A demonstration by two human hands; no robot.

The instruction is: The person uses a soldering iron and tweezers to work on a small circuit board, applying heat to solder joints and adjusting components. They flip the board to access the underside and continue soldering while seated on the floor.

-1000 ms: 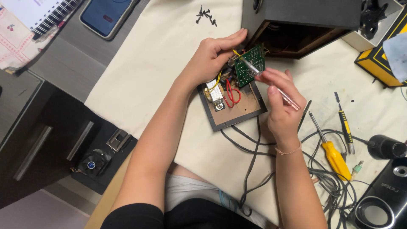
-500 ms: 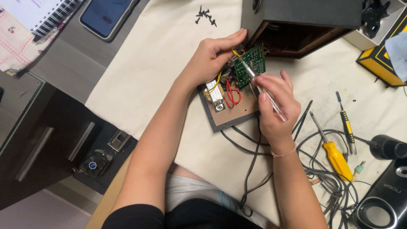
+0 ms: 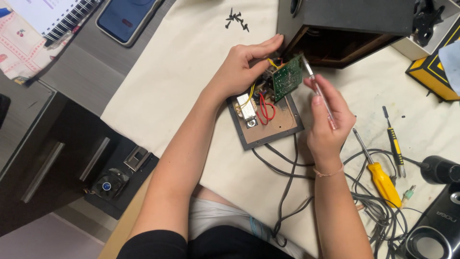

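In the head view, just above the middle of the frame, the left hand (image 3: 239,69) is closed around the top edge of a small green printed circuit board (image 3: 287,78) and tilts it up on edge. The board stands over a square dark-framed back panel with a brown inner face (image 3: 275,125), tied to it by yellow and red wires (image 3: 265,109).

The board looks light and stiff but fragile, so its bare edges seem the safest hold, since the short wires would probably tear under a pull.

Right of centre, the right hand (image 3: 328,120) grips a thin clear-handled screwdriver (image 3: 320,93), whose tip appears to meet the board's upper right corner. The board sits between both hands, in front of an open black speaker cabinet (image 3: 350,29) at the upper right.
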